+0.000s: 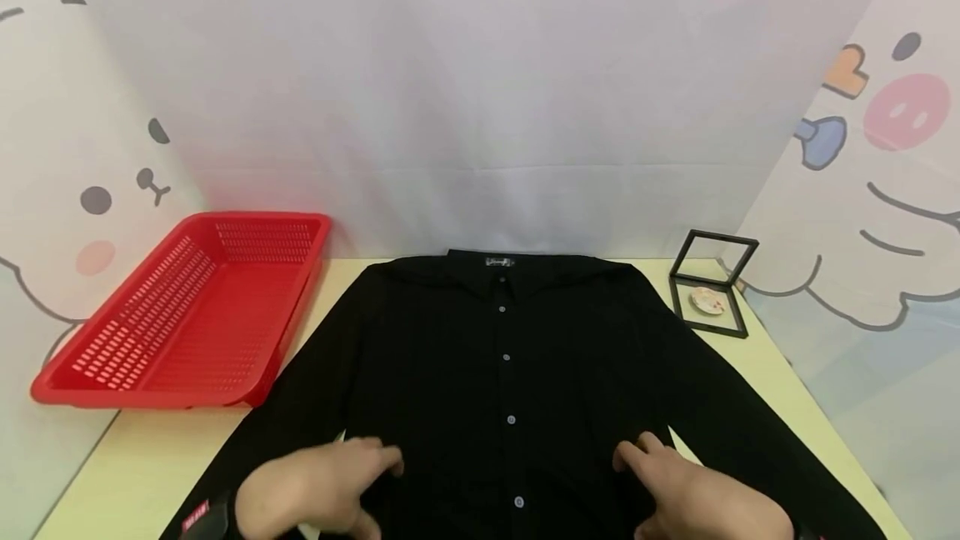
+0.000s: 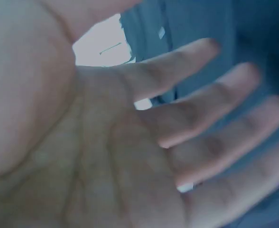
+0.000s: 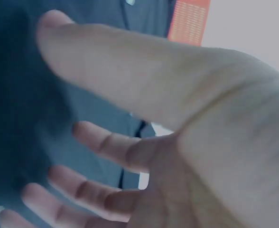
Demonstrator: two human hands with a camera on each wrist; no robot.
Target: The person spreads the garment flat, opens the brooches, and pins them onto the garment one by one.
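Note:
A black long-sleeved button-up shirt point(image 1: 450, 373) lies spread out front side up, its collar toward the back wall and its sleeves slanting down to both sides. Over the shirt's left side is my left hand point(image 1: 322, 486), and in the left wrist view its fingers point(image 2: 210, 114) are spread with nothing in them. My right hand point(image 1: 690, 490) is over the shirt's right side. Its thumb and fingers point(image 3: 101, 142) stand apart in the right wrist view, holding nothing. Whether either hand touches the cloth, I cannot tell. The shirt's lower hem is out of view.
To the left stands a red perforated plastic basket point(image 1: 225, 315), close to the left sleeve. At the back right, a small black-framed case point(image 1: 708, 327) with a raised lid holds a pale, shell-like piece point(image 1: 707, 300). White curtains point(image 1: 480, 90) enclose the pale yellow table point(image 1: 135, 457).

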